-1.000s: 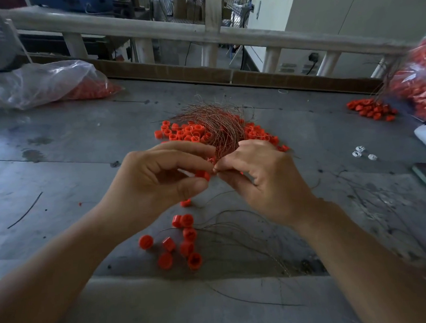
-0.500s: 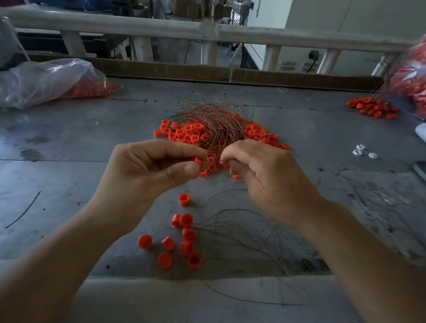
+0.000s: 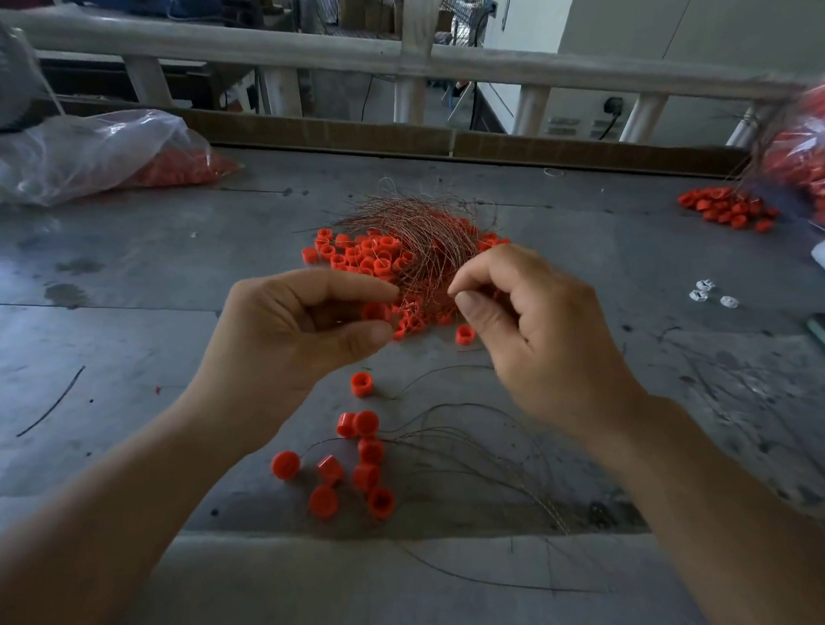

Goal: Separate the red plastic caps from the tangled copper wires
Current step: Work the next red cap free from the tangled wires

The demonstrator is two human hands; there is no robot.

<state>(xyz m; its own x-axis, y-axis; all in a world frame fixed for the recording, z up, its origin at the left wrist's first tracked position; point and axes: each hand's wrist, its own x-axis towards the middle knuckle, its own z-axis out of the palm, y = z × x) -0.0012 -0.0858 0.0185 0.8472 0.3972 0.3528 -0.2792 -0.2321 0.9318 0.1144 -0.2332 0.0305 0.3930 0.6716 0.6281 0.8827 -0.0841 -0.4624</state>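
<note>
Unthreading is under way — a thin copper strand (image 3: 440,276) is pinched by the right hand (image 3: 537,333); left hand (image 3: 296,334) curled, its hold cannot be told; steady pulling is needed.

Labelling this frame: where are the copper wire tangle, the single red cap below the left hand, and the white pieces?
copper wire tangle (image 3: 420,234), head view, middle of strands.
single red cap (image 3: 362,384), head view, side wall.
white pieces (image 3: 699,292), head view, leftmost one.

The caps (image 3: 373,261) at centre are bright orange-red; the tangled wires (image 3: 420,229) over them are coppery brown. The table (image 3: 156,260) is dull grey, blotched with darker stains. At ten o'clock a clear bag (image 3: 96,153) shows red inside. At three o'clock lie small white pieces (image 3: 704,289).
</note>
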